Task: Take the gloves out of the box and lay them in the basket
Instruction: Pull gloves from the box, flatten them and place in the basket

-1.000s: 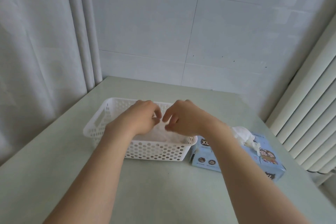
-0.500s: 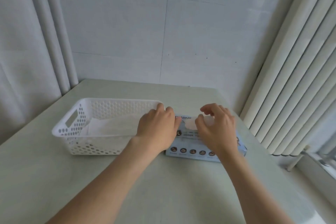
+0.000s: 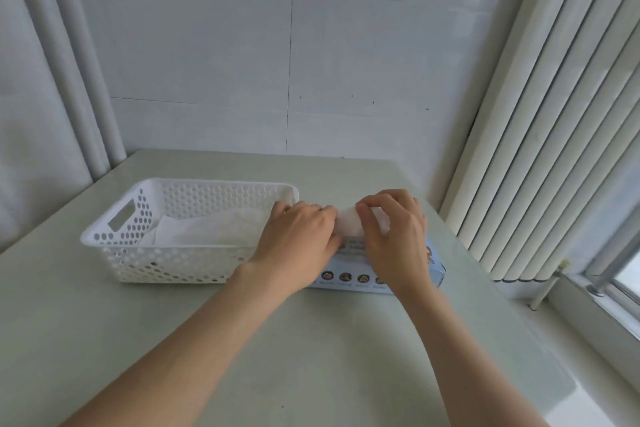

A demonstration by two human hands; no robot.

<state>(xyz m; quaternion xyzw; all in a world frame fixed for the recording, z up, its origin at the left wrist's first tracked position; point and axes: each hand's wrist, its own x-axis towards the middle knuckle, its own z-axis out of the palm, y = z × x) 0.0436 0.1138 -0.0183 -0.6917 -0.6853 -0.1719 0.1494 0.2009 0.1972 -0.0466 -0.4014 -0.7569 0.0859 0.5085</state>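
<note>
Head view, the sole view supplied. A white perforated basket (image 3: pixel 194 189) is set on a pale green table (image 3: pixel 242 357), left of centre. White gloves (image 3: pixel 214 230) are laid inside it. A pale blue box (image 3: pixel 349 276) is placed just beside the basket's right end; whether the two touch is hidden by the left hand (image 3: pixel 298 246). One white glove (image 3: pixel 347 227) is found at the top of the box, between both hands. It is pinched by the thumb and curled fingers of the right hand (image 3: pixel 398 239). The left hand is held with fingers curled down at the glove's left edge. Its fingertips are hidden, so it cannot be told whether the glove is gripped or only touched. A grey wall (image 3: pixel 277 62) is noted behind the table, a curtain (image 3: pixel 41 114) to the left, and vertical blinds (image 3: pixel 554 114) to the right.
</note>
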